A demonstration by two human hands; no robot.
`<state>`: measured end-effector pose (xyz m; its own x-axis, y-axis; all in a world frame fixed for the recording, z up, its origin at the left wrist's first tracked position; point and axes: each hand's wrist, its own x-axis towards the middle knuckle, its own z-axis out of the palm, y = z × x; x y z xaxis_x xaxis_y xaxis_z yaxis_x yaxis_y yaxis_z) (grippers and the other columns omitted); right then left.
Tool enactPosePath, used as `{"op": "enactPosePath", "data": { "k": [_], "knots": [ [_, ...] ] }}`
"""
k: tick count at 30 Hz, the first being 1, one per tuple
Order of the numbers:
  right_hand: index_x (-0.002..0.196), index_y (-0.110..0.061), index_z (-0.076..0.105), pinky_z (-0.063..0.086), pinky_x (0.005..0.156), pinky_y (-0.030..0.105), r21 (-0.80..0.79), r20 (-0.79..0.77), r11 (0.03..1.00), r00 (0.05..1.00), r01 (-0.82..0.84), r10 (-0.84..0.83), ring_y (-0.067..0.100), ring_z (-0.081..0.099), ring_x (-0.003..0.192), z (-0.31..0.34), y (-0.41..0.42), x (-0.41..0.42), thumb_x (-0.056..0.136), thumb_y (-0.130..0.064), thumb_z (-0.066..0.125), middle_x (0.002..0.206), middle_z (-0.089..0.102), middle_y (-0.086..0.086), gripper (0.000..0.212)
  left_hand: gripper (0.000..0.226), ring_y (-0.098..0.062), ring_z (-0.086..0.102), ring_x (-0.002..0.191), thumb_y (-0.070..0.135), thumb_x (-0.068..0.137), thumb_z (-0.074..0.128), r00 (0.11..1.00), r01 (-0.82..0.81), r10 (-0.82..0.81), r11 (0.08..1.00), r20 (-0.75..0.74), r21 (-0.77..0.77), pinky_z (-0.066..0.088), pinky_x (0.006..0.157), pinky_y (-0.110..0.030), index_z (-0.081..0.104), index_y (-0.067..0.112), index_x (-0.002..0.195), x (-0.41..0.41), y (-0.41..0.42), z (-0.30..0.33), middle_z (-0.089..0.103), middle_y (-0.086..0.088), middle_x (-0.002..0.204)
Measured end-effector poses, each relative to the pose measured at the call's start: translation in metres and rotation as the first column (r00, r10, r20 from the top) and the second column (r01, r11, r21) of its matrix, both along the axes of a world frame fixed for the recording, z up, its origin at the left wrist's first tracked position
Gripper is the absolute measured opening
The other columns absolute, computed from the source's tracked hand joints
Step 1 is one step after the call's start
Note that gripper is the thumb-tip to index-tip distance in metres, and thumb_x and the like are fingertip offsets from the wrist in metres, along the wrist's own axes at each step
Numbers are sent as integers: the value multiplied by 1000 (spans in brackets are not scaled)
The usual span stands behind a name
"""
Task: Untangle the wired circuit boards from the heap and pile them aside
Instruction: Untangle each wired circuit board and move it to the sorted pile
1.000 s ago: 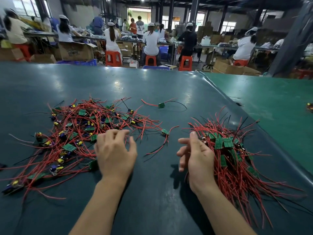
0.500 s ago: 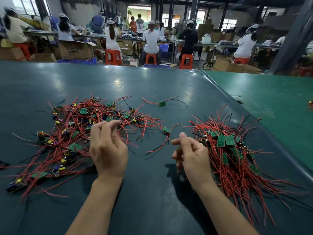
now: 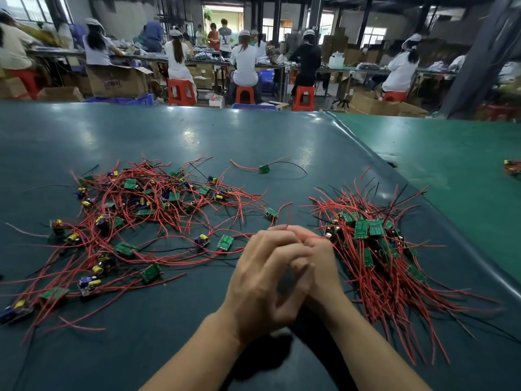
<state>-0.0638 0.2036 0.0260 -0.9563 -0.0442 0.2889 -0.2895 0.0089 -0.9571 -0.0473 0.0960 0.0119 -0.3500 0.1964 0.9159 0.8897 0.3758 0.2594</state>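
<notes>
A tangled heap of green circuit boards with red and black wires [image 3: 146, 210] sprawls over the left half of the dark table. A tidier pile of the same boards [image 3: 369, 235] lies to the right, its red wires fanned toward me. My left hand [image 3: 262, 280] and my right hand [image 3: 324, 266] meet in the middle between the two, fingers curled and overlapping. A thin red wire [image 3: 315, 236] runs across their fingertips toward the right pile. Whatever board hangs on that wire is hidden by my hands.
One single board with a red and a black wire [image 3: 264, 168] lies alone farther back. A raised seam [image 3: 394, 176] separates the dark table from a green table on the right, where another small bundle [image 3: 511, 169] sits. Workers on red stools fill the background.
My left hand has left the heap and moved right. My right hand has shifted left to meet it. Both now hold a red wire between them.
</notes>
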Motion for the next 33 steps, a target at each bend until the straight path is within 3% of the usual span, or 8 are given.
{"op": "enactPosePath", "data": {
  "k": [4, 7, 11, 15, 19, 22, 25, 33],
  "knots": [
    [85, -7, 68, 54, 52, 23, -299, 9, 935, 981, 189, -196, 17, 71, 66, 3, 6, -9, 92, -2, 62, 72, 72, 6, 10, 39, -23, 55, 60, 29, 96, 51, 962, -52, 67, 997, 266, -61, 47, 58, -35, 58, 8, 64, -4, -5, -7, 57, -3, 64],
    [83, -10, 69, 55, 50, 25, -409, 19, 893, 980, 189, -199, 21, 72, 66, 6, 9, -8, 87, -12, 67, 72, 72, 7, 5, 45, -18, 57, 61, 52, 96, 40, 833, -117, 212, 970, 511, -212, 42, 59, -29, 58, 20, 70, -8, -4, -11, 55, 8, 62],
    [85, -7, 67, 57, 52, 28, -373, 24, 922, 995, 102, -100, 23, 73, 72, 2, 4, -5, 81, -21, 68, 77, 73, 11, 14, 38, -2, 54, 43, 47, 96, 46, 688, -154, -132, 934, 713, 321, 39, 43, -17, 66, 18, 81, -13, -3, -5, 66, 5, 60],
    [86, -12, 67, 57, 54, 28, -225, -32, 972, 997, 63, -72, 23, 73, 77, 0, 1, -2, 90, -8, 63, 79, 74, 8, 7, 50, -14, 49, 37, 48, 88, 55, 539, -245, -400, 768, 742, 592, 33, 35, -18, 65, 1, 74, -18, -7, 1, 63, -8, 55],
    [87, -11, 68, 57, 53, 26, -184, -46, 980, 995, 78, -88, 18, 73, 78, 0, 1, -1, 92, -2, 61, 79, 73, 4, 13, 39, -13, 46, 40, 46, 77, 66, 468, -331, -513, 654, 720, 680, 35, 39, -20, 69, 10, 61, -24, -11, 7, 58, -8, 55],
    [91, -7, 69, 58, 54, 28, -213, -3, 972, 995, 95, -98, 20, 74, 80, 2, 3, -1, 92, -3, 63, 82, 74, 5, 8, 23, -11, 51, 49, 27, 78, 67, 431, -226, -682, 552, 590, 803, 45, 49, -23, 75, 10, 91, -22, -11, 7, 62, -8, 70],
    [92, -5, 71, 58, 55, 27, -203, 20, 975, 995, 95, -93, 17, 74, 76, 2, 2, -1, 91, 1, 63, 81, 75, 5, 11, 35, -13, 59, 61, 25, 82, 61, 380, -152, -723, 566, 576, 810, 52, 61, -32, 69, 13, 113, -19, -11, 7, 68, -7, 81],
    [84, -8, 71, 54, 50, 24, -319, 164, 938, 983, 136, -86, 21, 71, 65, 5, 3, -4, 89, -2, 65, 72, 72, 8, 10, 33, -8, 57, 60, 41, 89, 51, 510, -263, -588, 588, 628, 765, 45, 55, -20, 80, 25, 87, -22, -14, 11, 67, 6, 70]
  ]
}}
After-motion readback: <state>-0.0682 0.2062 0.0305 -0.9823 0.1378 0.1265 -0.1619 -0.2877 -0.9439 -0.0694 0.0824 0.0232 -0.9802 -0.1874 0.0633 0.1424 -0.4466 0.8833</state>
